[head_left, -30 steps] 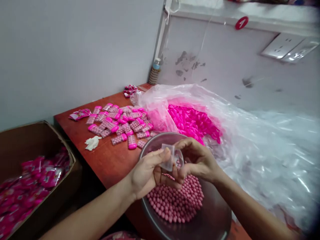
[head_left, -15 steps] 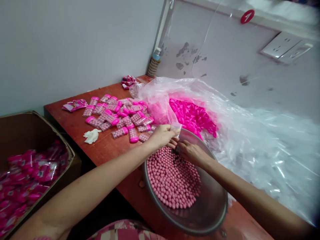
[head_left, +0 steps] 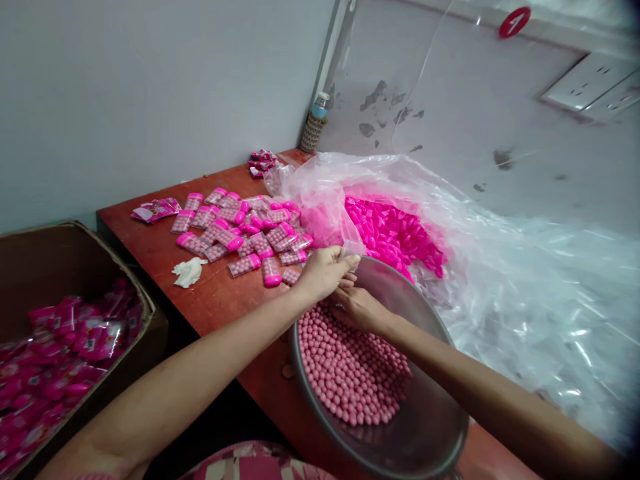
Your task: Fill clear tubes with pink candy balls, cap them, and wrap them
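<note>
Looks like mid-fill to me, as in getting pink beads point(head_left: 350, 380) into a small clear plastic container point(head_left: 354, 247), though can't swear to it from this angle. Pinching that container between thumb and fingers of the left hand point(head_left: 323, 275), by the upper edge of the metal bowl point(head_left: 437, 393), a bit right of the middle of the frame. Mostly covered by the thumb, so can't make out the mouth or anything inside. Down at the top of the bead heap, just below, with fingers bent inward: the right hand point(head_left: 361, 308). Can't tell about that grip, honestly, closed around some beads or loose, with the fingertips hidden. Close to the left fingers too, but no telling about actual contact. So: container above the right hand in the frame, beads below both. Would call for a steady left pinch next, mouth kept up, and feeding beads in over the bowl to keep strays off the red table point(head_left: 215, 297). Also in view: a pile of filled pink-capped containers point(head_left: 244, 265) left of centre, pink plastic caps point(head_left: 395, 237) in a clear plastic bag point(head_left: 390, 167) above the bowl, and a cardboard box point(head_left: 150, 310) of pink packets point(head_left: 103, 340) at lower left
</note>
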Action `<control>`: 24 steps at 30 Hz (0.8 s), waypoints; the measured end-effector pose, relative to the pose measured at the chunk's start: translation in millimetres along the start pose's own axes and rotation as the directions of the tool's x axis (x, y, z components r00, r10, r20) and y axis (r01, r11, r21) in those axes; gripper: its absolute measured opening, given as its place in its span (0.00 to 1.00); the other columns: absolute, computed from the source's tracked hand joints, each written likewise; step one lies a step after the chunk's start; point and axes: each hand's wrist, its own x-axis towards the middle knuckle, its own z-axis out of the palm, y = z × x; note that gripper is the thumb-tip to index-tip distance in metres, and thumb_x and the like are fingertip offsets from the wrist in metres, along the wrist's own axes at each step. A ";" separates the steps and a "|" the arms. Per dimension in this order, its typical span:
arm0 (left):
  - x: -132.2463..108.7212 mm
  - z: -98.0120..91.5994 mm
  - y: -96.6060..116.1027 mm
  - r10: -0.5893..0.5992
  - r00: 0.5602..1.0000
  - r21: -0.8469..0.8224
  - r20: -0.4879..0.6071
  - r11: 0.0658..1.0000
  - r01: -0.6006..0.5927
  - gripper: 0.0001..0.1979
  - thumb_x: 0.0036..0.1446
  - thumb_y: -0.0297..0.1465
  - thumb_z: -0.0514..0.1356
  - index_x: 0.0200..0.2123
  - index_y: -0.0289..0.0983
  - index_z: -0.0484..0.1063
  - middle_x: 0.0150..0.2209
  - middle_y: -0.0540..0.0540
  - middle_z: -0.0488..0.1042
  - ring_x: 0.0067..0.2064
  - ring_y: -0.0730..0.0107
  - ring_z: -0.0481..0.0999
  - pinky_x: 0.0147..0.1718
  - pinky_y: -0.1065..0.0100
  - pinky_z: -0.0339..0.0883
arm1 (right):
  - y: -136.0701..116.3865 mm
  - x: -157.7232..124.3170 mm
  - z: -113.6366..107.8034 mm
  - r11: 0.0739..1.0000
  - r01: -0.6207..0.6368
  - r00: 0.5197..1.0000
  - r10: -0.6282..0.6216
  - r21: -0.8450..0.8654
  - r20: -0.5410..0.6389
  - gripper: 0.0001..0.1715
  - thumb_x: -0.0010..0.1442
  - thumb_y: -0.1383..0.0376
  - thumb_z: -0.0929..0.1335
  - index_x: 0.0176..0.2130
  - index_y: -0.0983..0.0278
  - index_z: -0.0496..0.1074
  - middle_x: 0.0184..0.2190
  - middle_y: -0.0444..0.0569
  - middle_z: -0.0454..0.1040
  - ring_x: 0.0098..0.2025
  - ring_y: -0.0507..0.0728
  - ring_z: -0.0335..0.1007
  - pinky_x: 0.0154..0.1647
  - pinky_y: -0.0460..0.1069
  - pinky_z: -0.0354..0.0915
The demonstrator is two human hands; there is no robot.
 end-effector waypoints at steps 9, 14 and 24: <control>0.3 -1.7 -10.2 0.161 0.986 0.198 0.053 0.966 -0.168 0.09 0.55 0.30 0.57 0.39 0.32 0.71 0.35 0.44 0.76 0.36 0.66 0.76 0.35 0.67 0.71 | -18.1 -45.7 -40.3 0.257 -0.034 0.930 0.362 0.966 -0.064 0.26 0.50 0.68 0.71 0.48 0.59 0.62 0.46 0.49 0.67 0.43 0.54 0.69 0.41 0.49 0.68; -12.6 -0.6 -13.9 0.199 0.971 0.418 0.134 0.877 -0.237 0.19 0.50 0.28 0.59 0.47 0.30 0.70 0.50 0.37 0.71 0.51 0.58 0.70 0.49 0.62 0.64 | -25.7 -64.4 -49.2 0.013 0.033 0.868 0.495 0.999 -0.035 0.20 0.52 0.67 0.70 0.45 0.59 0.66 0.41 0.48 0.71 0.43 0.56 0.70 0.41 0.52 0.68; -31.3 10.4 -13.4 0.184 0.964 0.658 0.191 0.705 -0.265 0.18 0.52 0.21 0.53 0.46 0.32 0.71 0.48 0.39 0.73 0.50 0.58 0.70 0.52 0.60 0.60 | -27.4 -50.6 -40.8 0.318 -0.171 0.892 0.452 0.932 0.009 0.14 0.55 0.62 0.67 0.43 0.62 0.69 0.42 0.48 0.72 0.43 0.56 0.69 0.46 0.54 0.66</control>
